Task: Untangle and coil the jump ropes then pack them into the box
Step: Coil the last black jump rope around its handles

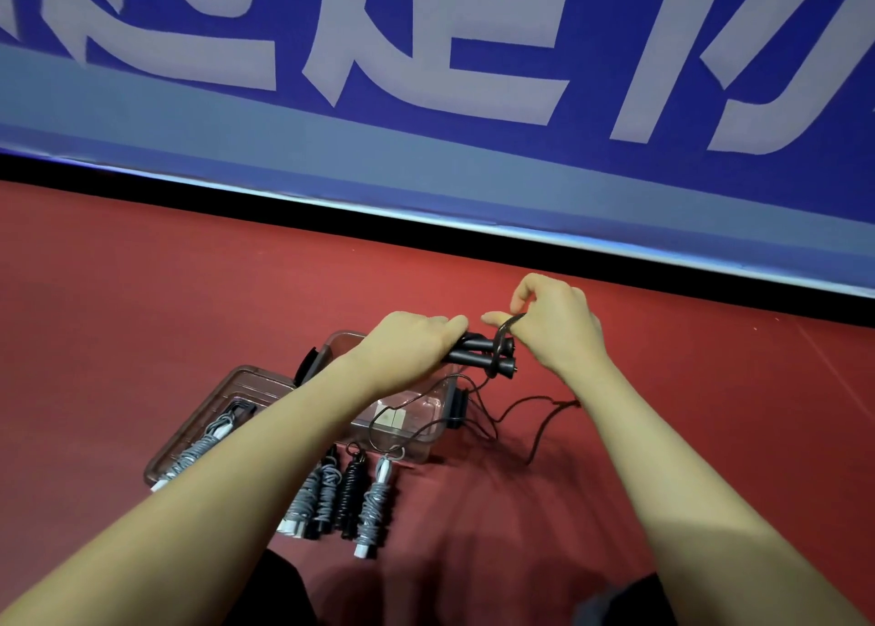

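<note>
Red floor (142,294), blue banner (426,57) above; my left hand (407,346) grips black handles (478,355), right hand (554,322) pinches cord (509,324) over the clear box (426,440)

The scene was recorded from a single head-worn wide-angle camera, aimed forward and steeply down over both forearms at the red floor (142,294). The blue banner (426,161) was taken in beyond, tilted across the upper frame.
</note>
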A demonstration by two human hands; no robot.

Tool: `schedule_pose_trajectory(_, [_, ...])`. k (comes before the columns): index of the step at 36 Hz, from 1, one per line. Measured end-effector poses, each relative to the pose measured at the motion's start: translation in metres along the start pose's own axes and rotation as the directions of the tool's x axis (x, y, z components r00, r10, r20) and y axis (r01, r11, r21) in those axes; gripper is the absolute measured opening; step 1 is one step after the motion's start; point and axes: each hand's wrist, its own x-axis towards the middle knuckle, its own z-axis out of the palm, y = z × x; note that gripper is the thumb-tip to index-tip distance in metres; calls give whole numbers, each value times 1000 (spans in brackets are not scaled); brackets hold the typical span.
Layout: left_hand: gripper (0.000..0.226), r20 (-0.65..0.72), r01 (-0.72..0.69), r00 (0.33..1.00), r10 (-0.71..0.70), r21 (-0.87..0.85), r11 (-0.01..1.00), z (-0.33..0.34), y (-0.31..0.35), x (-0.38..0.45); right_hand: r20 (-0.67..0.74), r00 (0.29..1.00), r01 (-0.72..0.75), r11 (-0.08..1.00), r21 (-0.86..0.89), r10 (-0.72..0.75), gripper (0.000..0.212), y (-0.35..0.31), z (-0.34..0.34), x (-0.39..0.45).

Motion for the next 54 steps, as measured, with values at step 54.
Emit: schedule_pose_trajectory(54, [8,-50,-68,996,69,25,997,-12,14,-1,99,989,75,957,281,-107,38,7,2,5])
